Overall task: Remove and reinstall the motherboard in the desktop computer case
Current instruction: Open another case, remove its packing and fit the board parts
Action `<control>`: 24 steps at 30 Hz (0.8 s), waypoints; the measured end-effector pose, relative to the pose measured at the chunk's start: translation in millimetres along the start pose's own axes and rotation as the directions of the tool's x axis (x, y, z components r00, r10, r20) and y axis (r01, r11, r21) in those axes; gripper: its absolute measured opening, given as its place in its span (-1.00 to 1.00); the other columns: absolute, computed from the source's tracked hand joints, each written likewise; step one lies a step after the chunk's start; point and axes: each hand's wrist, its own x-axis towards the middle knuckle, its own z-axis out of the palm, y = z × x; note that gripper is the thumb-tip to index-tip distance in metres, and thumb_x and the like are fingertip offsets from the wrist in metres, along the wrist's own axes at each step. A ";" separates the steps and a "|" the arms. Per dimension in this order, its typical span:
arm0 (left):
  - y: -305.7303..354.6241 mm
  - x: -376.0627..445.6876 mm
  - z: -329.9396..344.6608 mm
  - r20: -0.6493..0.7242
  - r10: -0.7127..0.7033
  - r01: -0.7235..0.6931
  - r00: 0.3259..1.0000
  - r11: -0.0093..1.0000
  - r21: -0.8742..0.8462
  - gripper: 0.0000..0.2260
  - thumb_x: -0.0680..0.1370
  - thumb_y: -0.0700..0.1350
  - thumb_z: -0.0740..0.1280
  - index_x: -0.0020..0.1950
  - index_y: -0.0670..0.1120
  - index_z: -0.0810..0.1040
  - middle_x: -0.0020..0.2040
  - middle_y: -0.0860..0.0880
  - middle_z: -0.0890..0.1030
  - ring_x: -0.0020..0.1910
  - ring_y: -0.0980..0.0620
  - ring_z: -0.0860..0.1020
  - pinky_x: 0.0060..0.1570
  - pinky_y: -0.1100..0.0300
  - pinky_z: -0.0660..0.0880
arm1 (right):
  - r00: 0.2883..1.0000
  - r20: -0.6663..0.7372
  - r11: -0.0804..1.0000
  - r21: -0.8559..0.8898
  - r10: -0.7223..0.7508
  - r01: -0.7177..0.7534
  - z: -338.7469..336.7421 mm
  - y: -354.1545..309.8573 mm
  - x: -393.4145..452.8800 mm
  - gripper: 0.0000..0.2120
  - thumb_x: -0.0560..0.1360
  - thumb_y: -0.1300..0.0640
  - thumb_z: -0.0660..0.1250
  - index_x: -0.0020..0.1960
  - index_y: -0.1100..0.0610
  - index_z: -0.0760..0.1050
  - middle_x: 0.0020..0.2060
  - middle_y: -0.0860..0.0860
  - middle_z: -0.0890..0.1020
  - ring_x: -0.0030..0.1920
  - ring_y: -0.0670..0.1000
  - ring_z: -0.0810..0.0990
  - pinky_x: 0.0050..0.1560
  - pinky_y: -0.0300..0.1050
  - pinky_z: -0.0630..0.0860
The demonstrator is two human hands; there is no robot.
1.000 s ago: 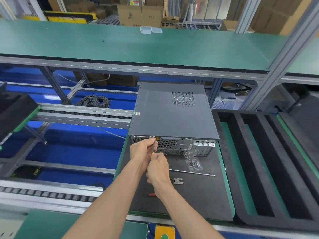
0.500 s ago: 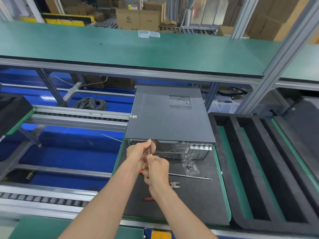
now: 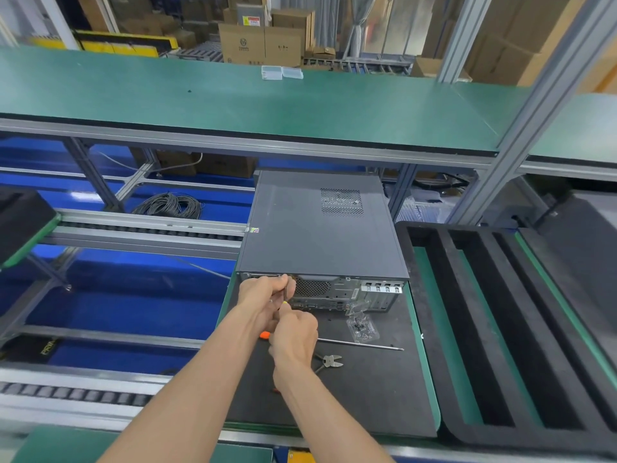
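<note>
The right hand [image 3: 293, 339] curls tight around the handle of a screwdriver [image 3: 286, 293], while the left hand [image 3: 263, 297] pinches its thin shaft near the tip, which meets the top edge of the rear panel of the computer case [image 3: 320, 228]; the case lies flat, lid on, at twelve o'clock from the hands on a black mat [image 3: 377, 396]. At three o'clock of the right hand lie a long metal rod [image 3: 360, 344] and a small clear bag of screws [image 3: 362, 327]; cutting pliers [image 3: 330, 360] rest at four o'clock, just beside the wrist; a black foam tray [image 3: 500, 329] sits farther out at three o'clock.
</note>
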 end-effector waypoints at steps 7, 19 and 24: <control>-0.1 5.5 0.4 0.012 -0.042 0.042 0.999 0.999 -0.031 -0.93 0.61 -0.40 0.22 -0.01 -0.33 0.49 -0.27 -0.21 0.57 -0.46 -0.01 0.51 -0.39 0.18 0.50 | 0.990 0.062 0.984 0.121 0.126 -0.133 2.5 -4.8 4.7 -0.76 0.58 -0.03 0.29 -0.09 0.15 0.49 -0.30 0.11 0.60 -0.40 0.03 0.46 -0.57 -0.25 0.31; -7.0 2.7 -9.4 0.012 -0.072 0.073 0.997 0.975 -0.209 -0.83 0.65 -0.36 0.18 0.02 -0.40 0.54 -0.19 -0.24 0.64 -0.25 -0.08 0.65 -0.27 0.15 0.63 | 0.995 0.046 0.996 0.024 0.084 -0.085 -3.7 -5.3 7.7 -0.72 0.58 -0.11 0.29 -0.03 0.12 0.48 -0.26 0.12 0.66 -0.38 0.05 0.55 -0.57 -0.23 0.37; -4.9 -0.4 -7.9 -0.029 -0.072 0.065 0.997 0.976 -0.207 -0.91 0.59 -0.38 0.31 0.03 -0.39 0.58 -0.09 -0.28 0.66 -0.23 -0.10 0.70 -0.29 0.14 0.65 | 0.999 0.038 0.999 -0.044 0.010 -0.008 -2.9 5.0 10.8 -0.69 0.57 0.01 0.34 -0.16 0.26 0.57 -0.27 0.15 0.67 -0.51 -0.01 0.48 -0.56 -0.22 0.37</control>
